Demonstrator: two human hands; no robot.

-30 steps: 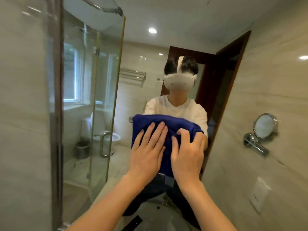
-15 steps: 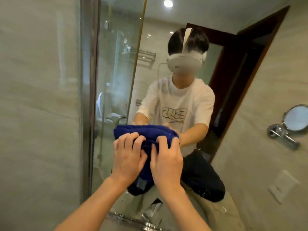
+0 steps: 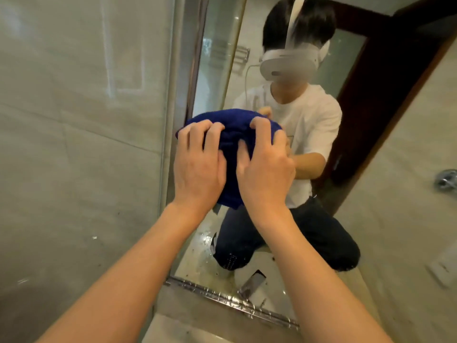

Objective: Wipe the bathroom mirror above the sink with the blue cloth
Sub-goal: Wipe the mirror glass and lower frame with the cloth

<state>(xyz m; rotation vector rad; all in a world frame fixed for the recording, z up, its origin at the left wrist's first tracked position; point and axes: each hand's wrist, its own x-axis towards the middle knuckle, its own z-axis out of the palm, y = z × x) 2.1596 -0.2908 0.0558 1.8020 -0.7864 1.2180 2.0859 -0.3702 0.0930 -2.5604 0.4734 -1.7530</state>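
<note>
**A:** Start at the left. What's beside the glass?

**B:** A pale tiled wall, smooth and faintly veined, meeting the mirror along a thin metal edge. The mirror itself is hard, glossy and flecked with dark specks low down, which looks like the reason for working this patch.

**A:** And the hands?

**B:** The left hand has its fingers curled into the blue cloth, clutching the near-left part. The right hand grips the other side the same way, fingertips dug into the pile. Both seem to bear forward, I'd judge to press the cloth flat on the glass.

**A:** So where is the cloth?

**B:** Bunched between the two hands, against the mirror near its left edge, well above the chrome strip at the bottom. It's thick, soft, deep-blue terry, rumpled into a rounded wad.

**A:** Further right?

**B:** A chrome fitting on the right wall, only partly in view.
</note>
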